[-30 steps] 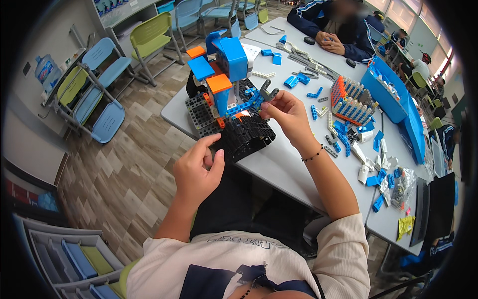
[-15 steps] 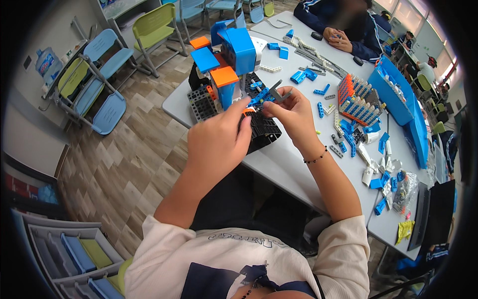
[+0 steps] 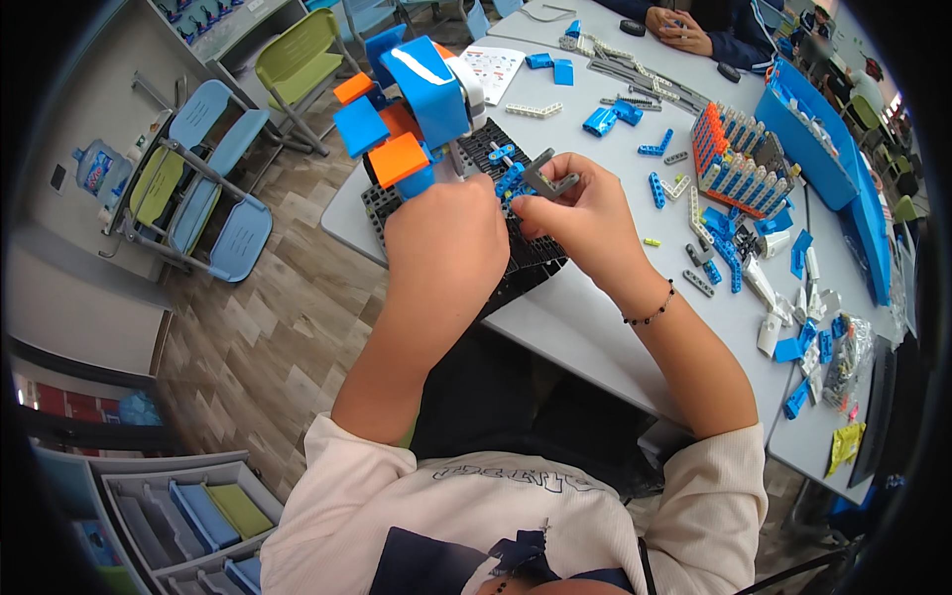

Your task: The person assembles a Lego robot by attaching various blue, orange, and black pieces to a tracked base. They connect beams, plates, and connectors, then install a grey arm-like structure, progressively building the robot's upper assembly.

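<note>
A building-brick robot model stands at the near left table edge. It has a blue box-shaped body [image 3: 424,91], orange and blue panels and black tracks [image 3: 540,256]. My right hand [image 3: 587,210] pinches a small blue arm [image 3: 509,181] of beams in front of the body, tipped with a grey claw piece [image 3: 547,178]. My left hand [image 3: 448,236] is curled beside the model, over its near side. Its fingertips are hidden behind the knuckles, so what they grip does not show.
Loose blue, white and grey parts [image 3: 724,243] are scattered to the right. Among them stand an orange-and-white beam rack [image 3: 744,164] and a long blue bin [image 3: 818,139]. A booklet [image 3: 493,69] lies behind the model. Across the table rest another person's hands [image 3: 684,32]. Folding chairs [image 3: 213,124] stand at left.
The view has shifted, so the table's things sit farther right. My left hand has turned and curled, with its fingers now out of sight. My right hand still pinches the blue arm.
</note>
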The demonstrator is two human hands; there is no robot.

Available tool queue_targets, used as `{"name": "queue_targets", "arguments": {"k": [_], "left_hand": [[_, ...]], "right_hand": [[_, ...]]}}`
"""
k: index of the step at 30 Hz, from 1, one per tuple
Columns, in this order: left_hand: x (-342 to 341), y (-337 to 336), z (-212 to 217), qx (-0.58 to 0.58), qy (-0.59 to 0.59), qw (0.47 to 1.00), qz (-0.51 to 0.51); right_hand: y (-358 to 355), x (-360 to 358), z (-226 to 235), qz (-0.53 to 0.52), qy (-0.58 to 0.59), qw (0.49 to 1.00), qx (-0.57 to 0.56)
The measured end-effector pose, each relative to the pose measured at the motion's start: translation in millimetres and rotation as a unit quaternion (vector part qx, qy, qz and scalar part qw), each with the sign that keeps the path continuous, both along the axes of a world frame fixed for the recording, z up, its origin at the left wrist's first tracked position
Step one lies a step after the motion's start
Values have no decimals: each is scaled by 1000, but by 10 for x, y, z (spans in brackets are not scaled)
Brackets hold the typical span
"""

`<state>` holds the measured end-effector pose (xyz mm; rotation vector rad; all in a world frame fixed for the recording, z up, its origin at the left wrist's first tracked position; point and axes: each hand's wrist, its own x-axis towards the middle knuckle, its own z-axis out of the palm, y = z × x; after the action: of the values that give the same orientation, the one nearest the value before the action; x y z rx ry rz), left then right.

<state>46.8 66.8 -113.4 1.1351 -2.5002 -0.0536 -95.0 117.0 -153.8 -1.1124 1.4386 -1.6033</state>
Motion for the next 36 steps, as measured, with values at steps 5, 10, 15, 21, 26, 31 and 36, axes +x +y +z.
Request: {"name": "queue_targets", "arguments": {"k": [5,10,15,21,26,31,36], "left_hand": [[-1,2,-20,-26,3,1000,3],[-10,10,-24,-26,7,1000,6],[-6,1,-36,-33,17,999,-1],[1,-9,-44,-32,16,999,-13],[9,-12,-28,-32,21,999,-22],[9,16,26,9,0,1000,-10],[-8,31,35,17,10,1000,9]], "right_hand": [[8,-36,14,36,-80,996,7],[21,-64,53,56,-84,995,3],[26,-146,120,79,-142,986,43],[24,-173,125,83,-63,994,19],[-10,-200,63,97,-24,995,-15],[-59,-235,-13,94,25,995,-26],[-72,-224,-38,64,121,990,-37]]}}
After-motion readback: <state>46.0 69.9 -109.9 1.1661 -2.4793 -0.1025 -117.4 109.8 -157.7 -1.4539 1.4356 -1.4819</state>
